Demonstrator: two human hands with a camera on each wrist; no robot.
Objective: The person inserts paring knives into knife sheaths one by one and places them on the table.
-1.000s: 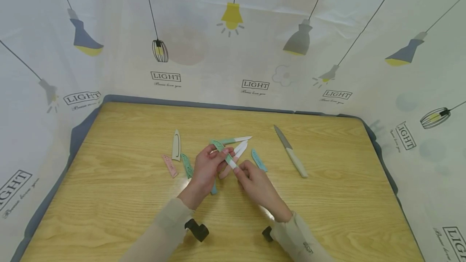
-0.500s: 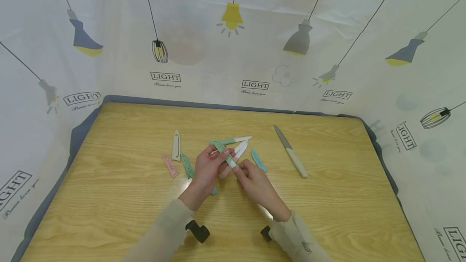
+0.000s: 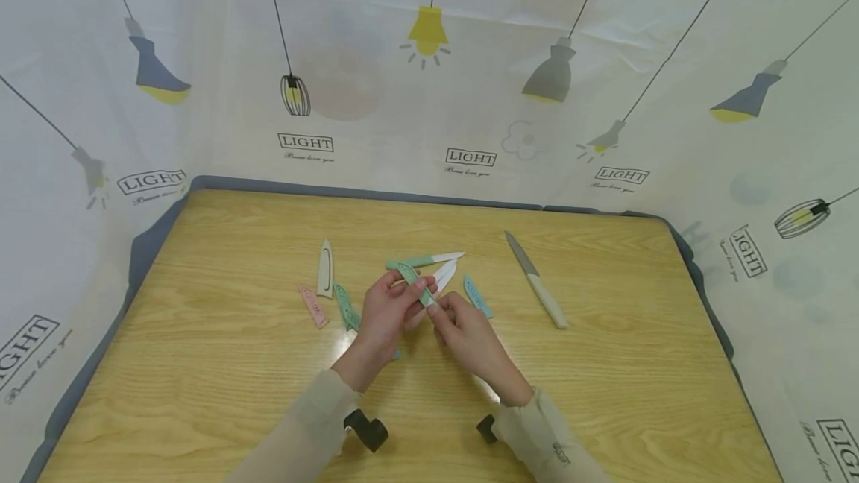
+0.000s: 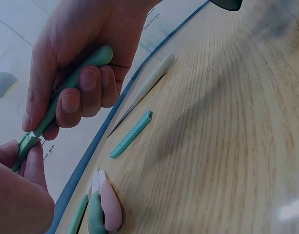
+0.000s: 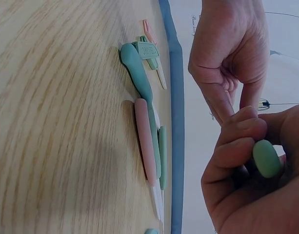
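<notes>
My left hand [image 3: 385, 315] pinches a green knife sheath [image 3: 411, 276] between thumb and fingers, above the middle of the table. From the right side, my right hand [image 3: 473, 338] grips the green handle [image 4: 73, 83] of a paring knife, its fingers curled round it. Most of that knife's blade is hidden inside the sheath; a sliver of white shows where handle and sheath meet. Beneath the hands lie a pink-handled knife [image 5: 145, 141], a teal-handled knife [image 5: 134, 68] and a green-handled knife [image 3: 421, 261], all with white blades.
To the right lie a blue sheath [image 3: 478, 297] and a white-handled knife [image 3: 546, 298] with a grey blade. On the left are a cream sheath [image 3: 325, 268], a pink sheath [image 3: 312, 307] and another green sheath [image 3: 345, 308]. A printed curtain surrounds the wooden table [image 3: 637, 364].
The white blade showing between my hands has slid into the green sheath until almost none shows. My hands have come slightly closer together; the things on the table have stayed put.
</notes>
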